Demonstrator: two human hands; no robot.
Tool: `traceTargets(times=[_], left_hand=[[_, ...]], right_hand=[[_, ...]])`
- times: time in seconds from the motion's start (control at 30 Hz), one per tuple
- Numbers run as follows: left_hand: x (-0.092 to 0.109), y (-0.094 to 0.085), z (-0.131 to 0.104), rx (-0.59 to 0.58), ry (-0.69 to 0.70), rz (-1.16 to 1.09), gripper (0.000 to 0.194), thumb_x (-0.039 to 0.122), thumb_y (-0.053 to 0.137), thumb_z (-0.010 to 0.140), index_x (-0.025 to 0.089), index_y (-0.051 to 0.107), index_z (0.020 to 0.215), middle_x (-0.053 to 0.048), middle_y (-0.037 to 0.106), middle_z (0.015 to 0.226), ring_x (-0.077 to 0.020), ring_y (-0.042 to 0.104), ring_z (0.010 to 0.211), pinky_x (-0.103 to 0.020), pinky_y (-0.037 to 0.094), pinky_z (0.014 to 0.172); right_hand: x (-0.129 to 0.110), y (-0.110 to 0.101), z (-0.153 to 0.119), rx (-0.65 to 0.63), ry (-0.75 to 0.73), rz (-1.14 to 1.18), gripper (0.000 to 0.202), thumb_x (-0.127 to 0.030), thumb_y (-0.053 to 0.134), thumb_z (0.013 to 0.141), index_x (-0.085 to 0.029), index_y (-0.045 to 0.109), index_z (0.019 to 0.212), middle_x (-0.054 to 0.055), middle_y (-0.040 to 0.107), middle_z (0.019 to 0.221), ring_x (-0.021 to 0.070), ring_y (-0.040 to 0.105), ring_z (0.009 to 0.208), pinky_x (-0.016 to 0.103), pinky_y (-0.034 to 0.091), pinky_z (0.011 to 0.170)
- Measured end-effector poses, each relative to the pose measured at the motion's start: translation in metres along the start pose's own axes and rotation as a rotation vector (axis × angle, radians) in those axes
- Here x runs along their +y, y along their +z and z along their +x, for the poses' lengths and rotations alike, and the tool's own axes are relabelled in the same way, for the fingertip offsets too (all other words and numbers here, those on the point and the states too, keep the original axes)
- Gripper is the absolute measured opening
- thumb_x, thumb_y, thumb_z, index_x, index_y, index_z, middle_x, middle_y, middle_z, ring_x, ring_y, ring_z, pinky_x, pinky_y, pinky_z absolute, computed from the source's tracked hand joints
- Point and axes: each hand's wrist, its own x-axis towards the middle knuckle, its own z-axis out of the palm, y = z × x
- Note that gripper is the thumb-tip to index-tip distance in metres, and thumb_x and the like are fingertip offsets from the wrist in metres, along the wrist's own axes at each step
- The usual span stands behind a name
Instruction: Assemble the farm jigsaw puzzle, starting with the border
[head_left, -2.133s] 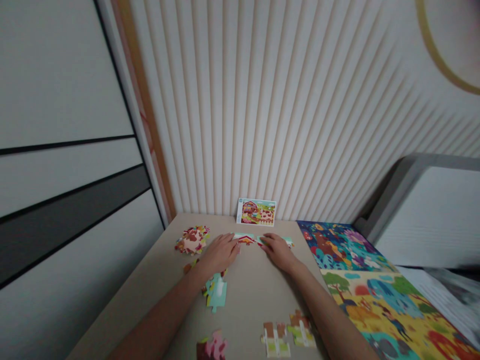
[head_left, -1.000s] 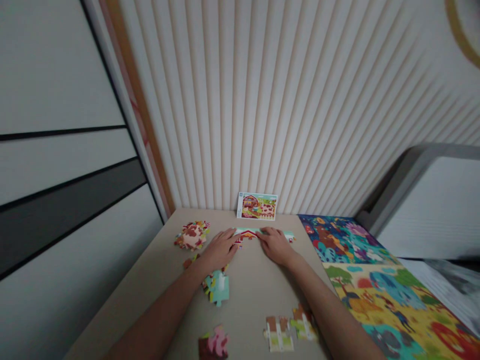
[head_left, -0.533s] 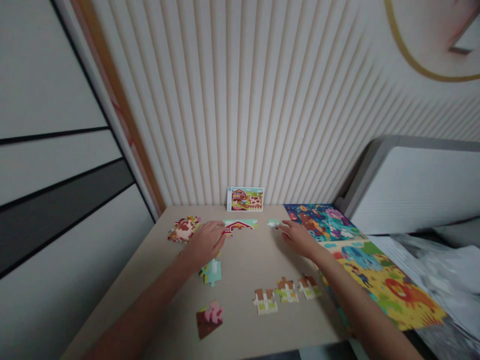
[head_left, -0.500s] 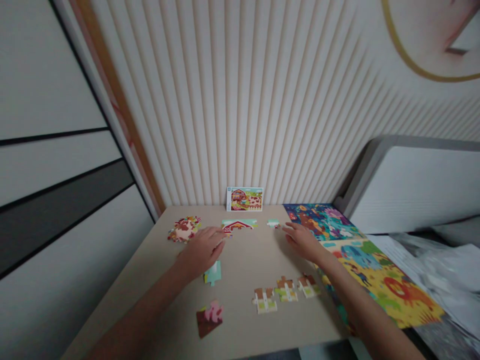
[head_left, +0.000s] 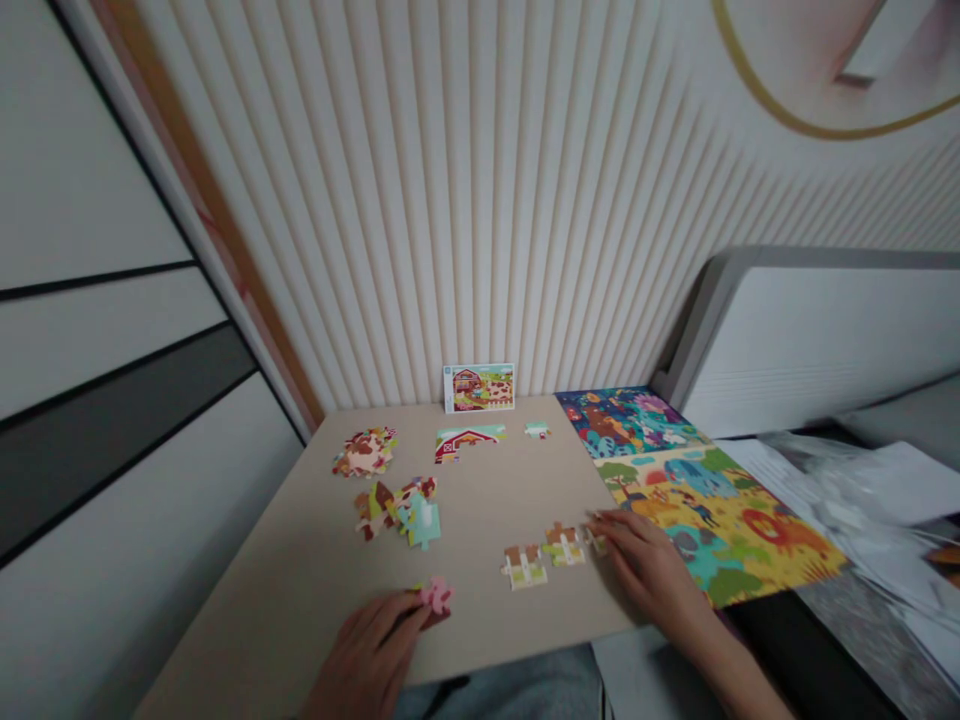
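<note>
My left hand (head_left: 371,650) is at the table's front edge, fingers closed on the left side of a puzzle piece with a pink pig (head_left: 439,597); the fingers hide part of it. At the right, my right hand (head_left: 645,565) has its fingertips closed together on a fence puzzle piece (head_left: 597,541), mostly covered. Just left of that lie two more fence pieces, a middle one (head_left: 564,545) and a left one (head_left: 524,567). A joined red barn-roof strip (head_left: 469,440) lies farther back, and a small sky piece (head_left: 537,430) is to its right.
A heap of puzzle pieces (head_left: 365,453) lies at the back left, with several loose pieces (head_left: 397,508) in front. The farm picture card (head_left: 479,388) leans on the ribbed wall. Two finished animal puzzles (head_left: 720,525) cover the right side; clear plastic wrapping (head_left: 825,490) lies beyond.
Both hands have come back toward me from the far part of the table. The left now has hold of the pig piece, the right the rightmost fence piece. The view has shifted slightly.
</note>
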Motion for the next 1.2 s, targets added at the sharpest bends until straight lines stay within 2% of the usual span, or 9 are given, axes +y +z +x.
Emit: traceTargets(times=[0.3,0.67,1.0,1.2], left_hand=[[0.016,-0.001,0.03,-0.078,-0.162,-0.115,0.04,0.015,0.051,0.094,0.028,0.061,0.13,-0.004,0.066,0.126,-0.0213,0.061,0.113,-0.037,0.051,0.095],[0.022,-0.001,0.027,-0.058,-0.267,-0.199,0.035,0.019,0.049,0.098,0.027,0.061,0.129,-0.005,0.066,0.125,-0.0223,0.058,0.115,-0.041,0.048,0.099],[0.025,-0.008,0.032,-0.077,-0.273,-0.222,0.034,0.018,0.048,0.099,0.027,0.062,0.128,-0.005,0.065,0.125,-0.0233,0.057,0.116,-0.044,0.046,0.101],[0.03,-0.013,0.035,-0.037,-0.291,-0.234,0.034,0.016,0.047,0.098,0.026,0.063,0.127,-0.007,0.065,0.124,-0.0229,0.058,0.114,-0.044,0.049,0.099]], right_hand=[[-0.008,0.025,-0.009,0.115,0.095,0.022,0.03,-0.029,0.049,0.098,-0.025,0.07,0.119,0.011,0.066,0.124,0.0271,0.063,0.115,0.047,0.052,0.1],[-0.021,0.019,-0.006,0.187,0.168,0.01,0.031,-0.03,0.046,0.098,-0.024,0.07,0.115,0.011,0.069,0.116,0.0286,0.063,0.109,0.05,0.051,0.098],[-0.021,0.02,-0.008,0.209,0.189,0.018,0.028,-0.029,0.047,0.097,-0.024,0.069,0.114,0.009,0.07,0.115,0.0269,0.063,0.108,0.047,0.049,0.099],[-0.017,0.023,-0.009,0.213,0.173,-0.002,0.028,-0.03,0.049,0.097,-0.023,0.069,0.115,0.009,0.071,0.116,0.0269,0.063,0.108,0.046,0.048,0.099]])
